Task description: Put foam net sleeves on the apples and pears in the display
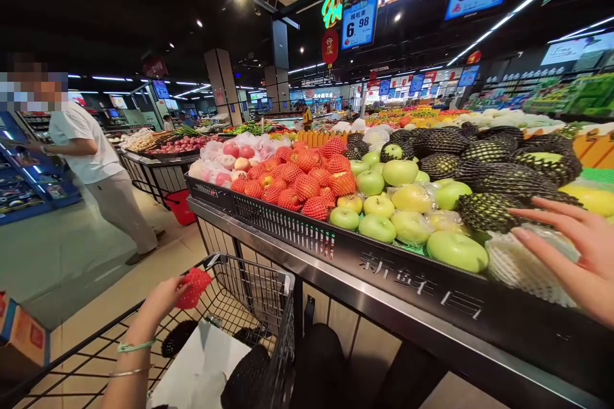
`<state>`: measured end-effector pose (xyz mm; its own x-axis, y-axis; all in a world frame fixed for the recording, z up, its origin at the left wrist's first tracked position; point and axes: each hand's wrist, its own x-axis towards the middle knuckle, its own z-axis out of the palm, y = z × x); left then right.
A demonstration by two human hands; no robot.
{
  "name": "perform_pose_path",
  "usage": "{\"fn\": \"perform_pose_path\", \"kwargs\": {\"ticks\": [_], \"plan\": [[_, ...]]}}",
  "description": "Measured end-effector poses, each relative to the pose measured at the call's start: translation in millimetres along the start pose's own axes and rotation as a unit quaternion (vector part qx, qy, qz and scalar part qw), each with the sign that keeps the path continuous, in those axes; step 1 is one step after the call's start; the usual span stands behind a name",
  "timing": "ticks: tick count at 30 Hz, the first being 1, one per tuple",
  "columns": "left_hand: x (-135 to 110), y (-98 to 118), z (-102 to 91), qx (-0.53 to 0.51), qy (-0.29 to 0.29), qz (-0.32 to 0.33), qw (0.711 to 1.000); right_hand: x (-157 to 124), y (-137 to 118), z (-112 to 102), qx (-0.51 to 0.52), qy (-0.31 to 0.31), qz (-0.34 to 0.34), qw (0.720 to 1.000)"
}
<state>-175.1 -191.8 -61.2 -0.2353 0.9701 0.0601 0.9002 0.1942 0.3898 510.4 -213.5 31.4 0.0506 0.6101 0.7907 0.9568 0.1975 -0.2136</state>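
My left hand (163, 299) is closed around a fruit in a red foam net (193, 287) and holds it over the black wire shopping cart (268, 307). My right hand (573, 249) reaches out with fingers spread over a fruit wrapped in white foam net (522, 265) at the near right of the fruit display bin (384, 255). It hovers at or just above that fruit. Green apples (378, 217) and red-netted fruits (307, 185) fill the bin.
Black-netted fruits (484, 163) lie at the bin's back right. The cart holds dark netted items (178, 336) and a white sheet (201, 367). A person in a white shirt (91, 147) stands in the aisle at left. Price signs (359, 13) hang overhead.
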Motion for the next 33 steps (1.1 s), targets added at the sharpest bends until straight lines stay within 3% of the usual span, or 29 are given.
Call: {"fn": "perform_pose_path", "kwargs": {"ticks": [3,6,10,14,17,18,19,21,23,24,29,33], "plan": [[-17,60,-14.5,-0.075,-0.005,0.076,0.994,-11,-45,1,0.084,-0.046,0.002,0.995],[-46,134,-14.6,-0.210,-0.004,0.173,0.962,-27,-92,10,0.214,-0.153,0.015,0.965],[-79,225,6.7,-0.331,0.003,0.270,0.904,-53,-146,27,0.356,-0.250,0.014,0.900],[-99,280,43.3,-0.334,0.018,0.351,0.875,-77,-179,40,0.505,-0.262,0.103,0.816],[-106,296,70.2,-0.286,0.073,0.399,0.868,-91,-181,50,0.593,-0.286,0.193,0.728],[-107,298,77.5,-0.273,0.093,0.407,0.867,-95,-177,55,0.609,-0.278,0.213,0.712],[-108,298,83.7,-0.264,0.108,0.411,0.866,-99,-173,59,0.616,-0.260,0.225,0.708],[-108,298,93.1,-0.259,0.114,0.412,0.866,-107,-164,69,0.608,-0.200,0.241,0.729],[-109,297,99.3,-0.264,0.093,0.418,0.864,-114,-159,78,0.604,-0.141,0.257,0.741],[-110,297,102.0,-0.270,0.074,0.424,0.861,-116,-159,81,0.615,-0.122,0.266,0.732],[-116,292,120.4,-0.351,-0.006,0.431,0.832,-119,-168,86,0.693,-0.085,0.352,0.624],[-117,285,138.9,-0.461,-0.052,0.361,0.809,-117,-173,86,0.712,-0.150,0.377,0.574]]}}
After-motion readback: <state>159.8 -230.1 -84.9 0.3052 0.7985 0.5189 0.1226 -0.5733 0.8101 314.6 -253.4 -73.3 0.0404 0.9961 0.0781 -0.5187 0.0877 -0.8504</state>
